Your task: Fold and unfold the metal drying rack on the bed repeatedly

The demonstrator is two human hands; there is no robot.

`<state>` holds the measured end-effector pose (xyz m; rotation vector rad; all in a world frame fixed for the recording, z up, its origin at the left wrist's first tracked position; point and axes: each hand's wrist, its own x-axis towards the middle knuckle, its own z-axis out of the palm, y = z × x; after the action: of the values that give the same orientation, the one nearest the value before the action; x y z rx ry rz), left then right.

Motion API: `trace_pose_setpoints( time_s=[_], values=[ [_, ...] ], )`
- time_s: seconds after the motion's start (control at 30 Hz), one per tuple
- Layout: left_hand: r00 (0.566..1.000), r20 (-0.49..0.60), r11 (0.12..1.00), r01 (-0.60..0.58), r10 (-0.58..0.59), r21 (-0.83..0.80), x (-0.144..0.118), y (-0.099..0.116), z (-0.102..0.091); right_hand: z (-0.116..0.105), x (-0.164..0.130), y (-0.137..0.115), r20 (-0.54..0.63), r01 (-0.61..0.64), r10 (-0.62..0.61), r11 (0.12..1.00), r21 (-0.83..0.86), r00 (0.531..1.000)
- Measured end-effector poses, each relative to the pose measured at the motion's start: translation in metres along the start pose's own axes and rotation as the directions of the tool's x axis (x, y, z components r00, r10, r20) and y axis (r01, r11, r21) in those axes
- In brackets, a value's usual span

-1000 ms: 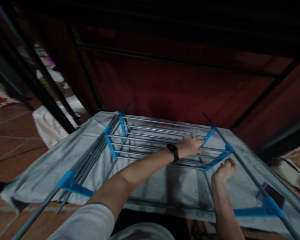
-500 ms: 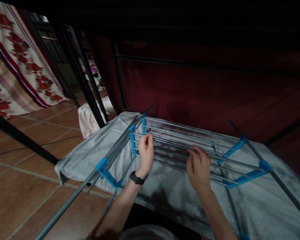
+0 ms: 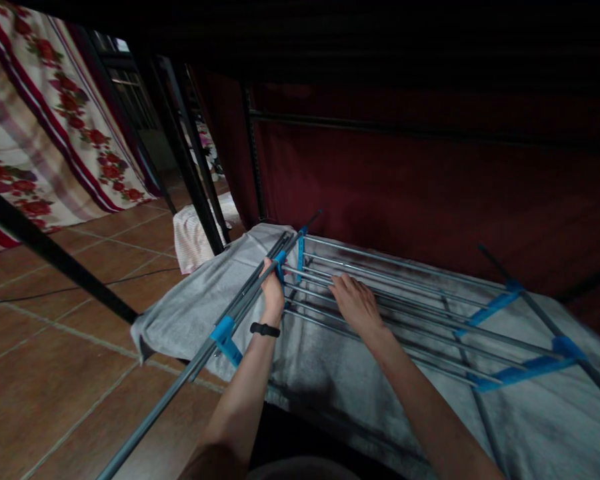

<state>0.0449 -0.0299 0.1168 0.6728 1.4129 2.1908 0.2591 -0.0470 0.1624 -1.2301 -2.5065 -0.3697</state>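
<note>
L hand point(image 3: 273, 288) fingers grip rack point(image 3: 405, 293) side rail; R hand point(image 3: 356, 304) flat on rods

Dimly lit room with a terracotta tile floor point(image 3: 55, 347), a dark red fabric wall point(image 3: 405, 180) braced by black metal bars point(image 3: 190, 167), a floral red-and-cream curtain point(image 3: 40, 133) at left, and a barred window point(image 3: 130, 87) behind.

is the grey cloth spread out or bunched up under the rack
Spread out. The grey cloth lies flat beneath the drying rack, reaching past its rails on both sides, with only a slight droop at its left edge.
</note>
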Motion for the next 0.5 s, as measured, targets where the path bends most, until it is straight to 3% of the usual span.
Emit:
trace_pose_setpoints(
  time_s=[0.07,0.23,0.5],
  values=[
    [1.000,0.007,0.999,0.028,-0.028,0.022,0.004,0.001,0.006,0.000,0.001,0.000,0.017,0.003,-0.003,1.000,0.010,1.000],
    [0.992,-0.090,0.995,0.082,-0.086,-0.055,0.011,-0.004,0.016,0.001,0.003,0.002,0.022,-0.002,0.001,0.999,0.034,1.000],
    [0.975,-0.177,0.989,0.125,-0.136,-0.073,0.016,-0.014,0.019,0.001,0.003,0.004,0.050,-0.007,0.006,1.000,0.017,0.999]
  ],
)
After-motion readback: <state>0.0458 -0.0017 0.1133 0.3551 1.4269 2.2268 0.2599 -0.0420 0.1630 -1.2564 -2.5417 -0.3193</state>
